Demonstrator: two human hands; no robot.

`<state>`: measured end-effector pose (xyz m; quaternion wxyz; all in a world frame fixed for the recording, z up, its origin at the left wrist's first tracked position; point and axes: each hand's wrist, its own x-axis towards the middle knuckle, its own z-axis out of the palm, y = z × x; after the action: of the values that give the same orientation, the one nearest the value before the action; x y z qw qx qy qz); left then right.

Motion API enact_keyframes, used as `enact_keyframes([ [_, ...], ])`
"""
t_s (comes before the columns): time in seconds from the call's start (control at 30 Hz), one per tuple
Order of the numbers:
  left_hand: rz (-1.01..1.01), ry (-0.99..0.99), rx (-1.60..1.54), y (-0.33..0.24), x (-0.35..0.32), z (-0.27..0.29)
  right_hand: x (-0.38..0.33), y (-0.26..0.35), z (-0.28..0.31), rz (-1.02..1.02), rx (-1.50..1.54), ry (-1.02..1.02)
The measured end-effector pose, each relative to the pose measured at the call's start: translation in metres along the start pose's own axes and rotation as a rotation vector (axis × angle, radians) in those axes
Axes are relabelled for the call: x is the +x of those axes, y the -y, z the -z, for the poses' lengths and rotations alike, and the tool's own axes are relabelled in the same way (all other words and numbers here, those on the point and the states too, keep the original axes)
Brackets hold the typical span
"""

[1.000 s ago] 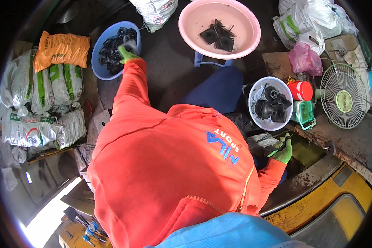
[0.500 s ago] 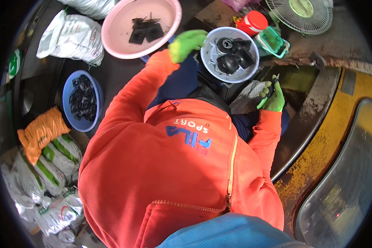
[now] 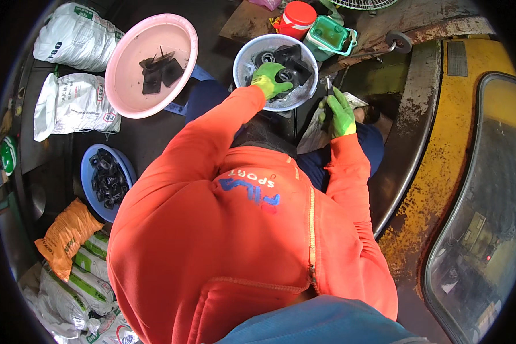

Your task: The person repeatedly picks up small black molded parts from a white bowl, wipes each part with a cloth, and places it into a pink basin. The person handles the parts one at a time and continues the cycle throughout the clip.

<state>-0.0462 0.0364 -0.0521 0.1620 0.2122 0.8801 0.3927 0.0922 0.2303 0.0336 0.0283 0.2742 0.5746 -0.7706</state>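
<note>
Black parts (image 3: 285,62), chunky moulded pieces, some ring-shaped and some blocky, lie heaped in a pale grey bowl (image 3: 242,63) straight ahead of the person, at the top middle of the view. Their shapes run together in the pile, so no long axis of any single piece can be told. The left hand (image 3: 273,79), in a green glove, is down inside this bowl, directly on top of the heap, fingers curled over the pieces; whether it has closed on one I cannot tell. It is plainly the nearer hand to the parts.

The right hand (image 3: 339,112), also green-gloved, sits just outside the bowl's right rim, closed around a small dark tool or piece (image 3: 328,98) held upright above a crumpled grey bag (image 3: 315,132).

Further out, a pink basin (image 3: 126,86) to the left holds a few flat black pieces, and a blue basin (image 3: 89,172) lower left is full of small black parts. White sacks (image 3: 74,103) and an orange sack (image 3: 63,238) lie along the left edge. Behind the grey bowl stand a red container (image 3: 297,17) and a green box (image 3: 329,35); a worn yellow machine frame (image 3: 441,172) curves down the right side.
</note>
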Motion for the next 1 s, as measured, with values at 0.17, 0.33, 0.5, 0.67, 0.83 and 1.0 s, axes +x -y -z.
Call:
enact_keyframes([
  [0.17,-0.451,-0.389,-0.403,-0.036,-0.039,0.048,0.002,-0.015,-0.007,0.156,-0.457,0.103],
  [0.33,-0.491,-0.386,-0.614,-0.104,-0.08,0.081,-0.016,-0.021,-0.05,0.857,-0.495,0.24],
  [0.5,-0.408,-0.426,-0.682,-0.146,-0.107,0.081,-0.038,-0.004,-0.085,0.558,0.597,0.503],
  [0.67,-0.313,-0.419,-0.699,-0.16,-0.115,0.079,-0.054,0.015,-0.093,0.665,0.106,0.334],
  [0.83,-0.42,-0.265,-0.594,-0.161,-0.12,0.093,-0.069,0.042,-0.097,0.595,-0.024,0.351],
  [1.0,-0.542,0.115,-0.678,-0.162,-0.118,0.119,-0.084,0.073,-0.083,0.683,-0.502,0.513],
])
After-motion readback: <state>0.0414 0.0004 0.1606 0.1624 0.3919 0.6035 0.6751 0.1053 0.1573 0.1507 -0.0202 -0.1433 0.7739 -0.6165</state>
